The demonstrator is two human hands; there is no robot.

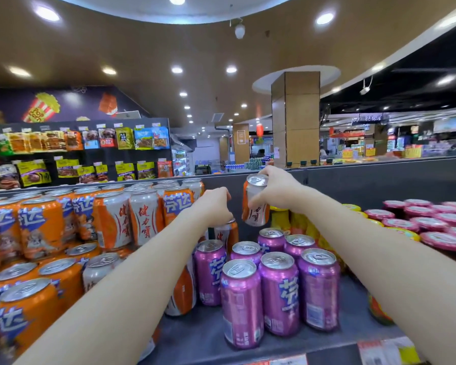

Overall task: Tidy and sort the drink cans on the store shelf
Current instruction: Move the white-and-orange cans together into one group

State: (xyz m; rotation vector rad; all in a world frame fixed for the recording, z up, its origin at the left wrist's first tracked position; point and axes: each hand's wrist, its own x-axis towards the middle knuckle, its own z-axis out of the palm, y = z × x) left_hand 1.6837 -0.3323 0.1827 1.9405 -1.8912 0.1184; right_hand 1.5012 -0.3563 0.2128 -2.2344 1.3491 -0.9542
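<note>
Head view of a store drinks shelf (pixel 195 335). My right hand (pixel 277 192) is gripping the raised can (pixel 256 206), a white-and-orange drink can. My fingers are curling round its upper wall just below the silver lid. The can is hanging clear of the shelf, tilted slightly, above and behind the cluster of purple cans (pixel 277 283).

My left hand (pixel 216 206) is reaching down beside it, fingers curled over the top of the standing can (pixel 224 233). This second white-and-orange can is sitting upright directly behind the purple cluster, and my hand and forearm are hiding much of it.

To the left, orange cans (pixel 41 227) are standing in stacked tiers. More white-and-orange cans (pixel 142 214) are mixed into the upper tier among them. To the right, yellow containers (pixel 281 219) are standing just behind the raised can, and pink-lidded jars (pixel 429 223) are filling the far section. Snack packets (pixel 124 138) are hanging on a dark rack in the left background.
</note>
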